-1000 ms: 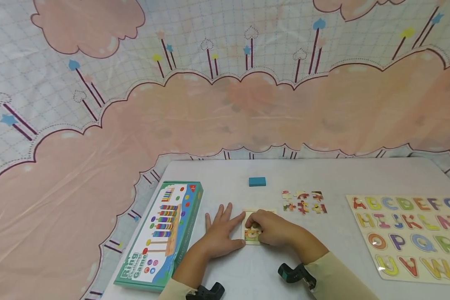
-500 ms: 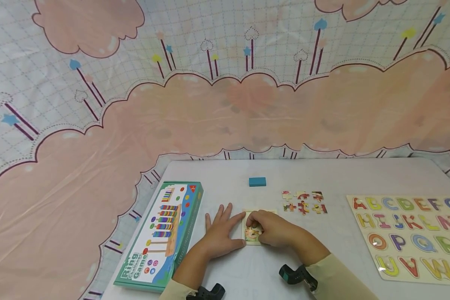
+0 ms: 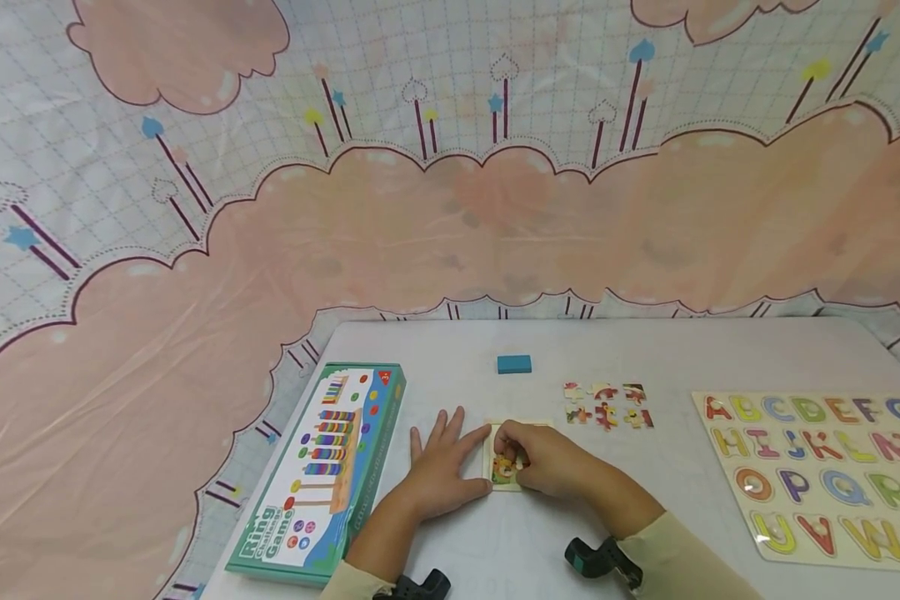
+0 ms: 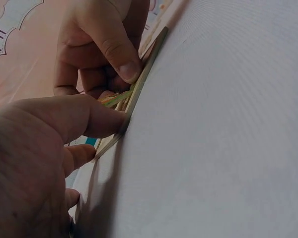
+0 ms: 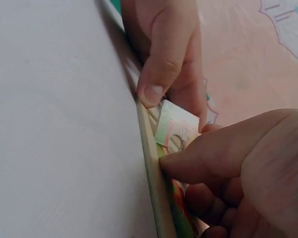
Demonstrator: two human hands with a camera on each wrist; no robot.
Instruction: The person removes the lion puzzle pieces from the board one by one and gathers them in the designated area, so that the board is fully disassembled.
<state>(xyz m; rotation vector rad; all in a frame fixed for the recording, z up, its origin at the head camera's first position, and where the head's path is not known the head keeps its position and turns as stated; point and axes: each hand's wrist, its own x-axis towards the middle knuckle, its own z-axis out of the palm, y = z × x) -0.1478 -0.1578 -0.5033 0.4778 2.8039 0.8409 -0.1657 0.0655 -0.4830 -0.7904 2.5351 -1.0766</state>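
Note:
A small wooden puzzle board point(image 3: 498, 486) with a pale frame lies at the near middle of the white table. My left hand point(image 3: 441, 468) lies with fingers spread. Its thumb and index fingertip touch the board's left edge, and the left wrist view shows the thumb point(image 4: 107, 121) against the frame. Over the board, my right hand point(image 3: 543, 454) pinches a colourful jigsaw piece point(image 5: 178, 126) between thumb and curled fingers. That piece stands tilted at the frame's inner side, partly hidden by the fingers. Several loose jigsaw pieces point(image 3: 606, 414) sit in two rows behind, to the right.
To the left lies a green ring game box point(image 3: 322, 467). A blue block point(image 3: 514, 364) is at the back. On the right is an alphabet board point(image 3: 817, 475) with coloured letters. A patterned cloth point(image 3: 540, 225) hangs behind the white table point(image 3: 487, 550).
The jigsaw piece in my right hand has changed its tilt, and its picture has gone from pale glare to stronger colour. My right wrist has shifted slightly rightward and nearer. My left hand stays put.

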